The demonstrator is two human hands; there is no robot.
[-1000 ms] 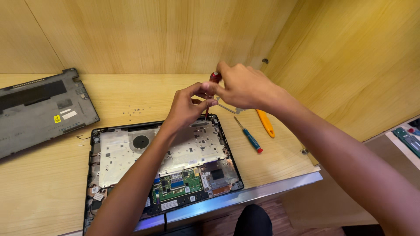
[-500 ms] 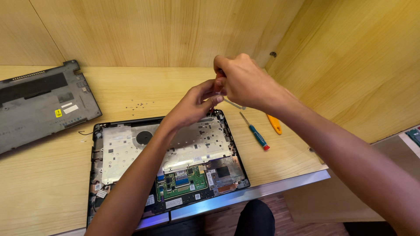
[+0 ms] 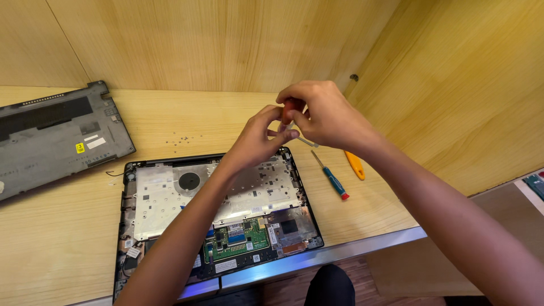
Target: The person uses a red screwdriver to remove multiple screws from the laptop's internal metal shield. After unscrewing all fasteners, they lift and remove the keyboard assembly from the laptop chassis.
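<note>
The right hand (image 3: 326,116) is closed around the red handle of a screwdriver (image 3: 290,107), whose thin metal shaft slants down towards 4 o'clock and pokes out below the fist. The left hand (image 3: 258,141) meets it from 8 o'clock, thumb and fingertips pinched together on the shaft; whether they grip anything else is too small to tell. Both hands hover above the top right corner of the opened laptop (image 3: 215,212), which lies on the desk (image 3: 56,238) with its metal plate and green circuit board exposed. Just beside the laptop at 3 o'clock lie a blue-handled screwdriver (image 3: 330,177) and an orange pry tool (image 3: 355,165). A cluster of tiny screws (image 3: 178,139) sits at 12 o'clock of the laptop, and the grey bottom cover (image 3: 54,136) rests at 10 o'clock.
</note>
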